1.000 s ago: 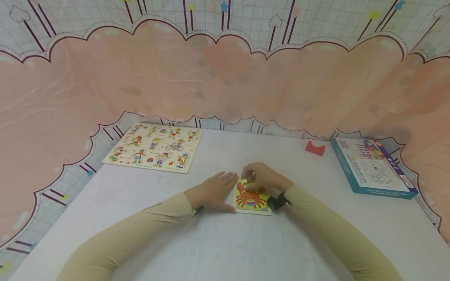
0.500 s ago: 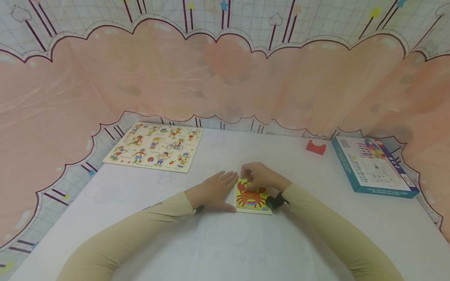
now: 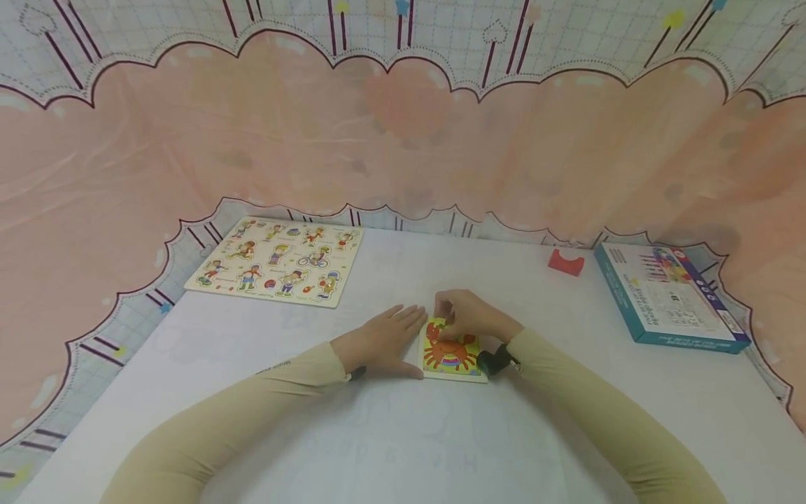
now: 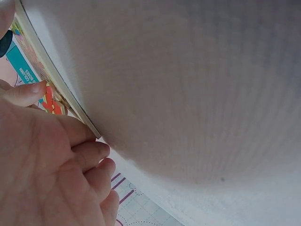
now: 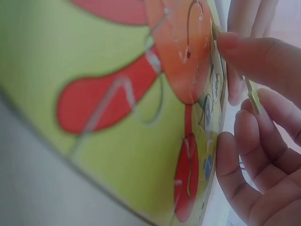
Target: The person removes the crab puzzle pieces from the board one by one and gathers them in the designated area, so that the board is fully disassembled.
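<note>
A small crab jigsaw puzzle point(image 3: 450, 360) lies flat on the white table, an orange-red crab on yellow-green. My left hand point(image 3: 380, 343) lies along its left side, fingers extended and thumb at the near left corner. In the left wrist view, the left hand's fingers point(image 4: 91, 155) touch the board's edge. My right hand point(image 3: 475, 315) is over the upper part of the puzzle, fingers bent. Between its thumb and fingers, a yellow-green puzzle piece point(image 5: 253, 96) shows edge-on in the right wrist view. The right hand hides part of the picture's top.
A larger picture board point(image 3: 277, 262) with several cartoon children lies at the back left. At the back right are a red curved-notch piece point(image 3: 565, 263) and a teal-edged box point(image 3: 670, 297). A patterned cloth point(image 3: 403, 140) hangs behind the table.
The crab's upper left claw shows more plainly beside my right fingertips, where the piece has shifted slightly. Both hands stay in almost the same place.
</note>
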Action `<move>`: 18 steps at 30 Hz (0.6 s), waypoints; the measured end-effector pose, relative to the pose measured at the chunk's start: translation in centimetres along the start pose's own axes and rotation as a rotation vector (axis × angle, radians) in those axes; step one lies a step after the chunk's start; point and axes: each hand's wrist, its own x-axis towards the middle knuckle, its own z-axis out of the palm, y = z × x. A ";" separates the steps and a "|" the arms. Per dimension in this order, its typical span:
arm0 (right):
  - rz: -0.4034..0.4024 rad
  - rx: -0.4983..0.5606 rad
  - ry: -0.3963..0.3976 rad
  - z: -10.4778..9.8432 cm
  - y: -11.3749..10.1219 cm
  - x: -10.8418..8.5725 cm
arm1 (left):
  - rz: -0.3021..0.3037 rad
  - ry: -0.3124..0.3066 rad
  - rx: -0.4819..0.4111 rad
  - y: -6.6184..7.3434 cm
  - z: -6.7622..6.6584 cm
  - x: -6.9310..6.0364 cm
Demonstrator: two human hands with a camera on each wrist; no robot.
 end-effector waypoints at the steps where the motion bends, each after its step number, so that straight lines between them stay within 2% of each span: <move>1: -0.010 0.000 0.001 0.0 0.0 0.0 | 0.001 0.000 0.003 0.0 0.0 0.0; 9: 0.014 0.039 0.013 -0.2 1.1 0.2 | -0.009 -0.011 -0.040 -0.1 0.0 0.1; 12: -0.005 0.056 0.021 -0.5 1.8 0.2 | -0.015 -0.015 -0.045 -0.1 0.1 0.1; 15: -0.016 0.079 0.048 -0.9 2.5 0.2 | -0.017 -0.015 -0.037 0.0 0.0 0.1; 18: 0.008 0.091 0.084 -1.5 3.1 0.2 | -0.017 -0.016 -0.021 0.0 0.0 0.2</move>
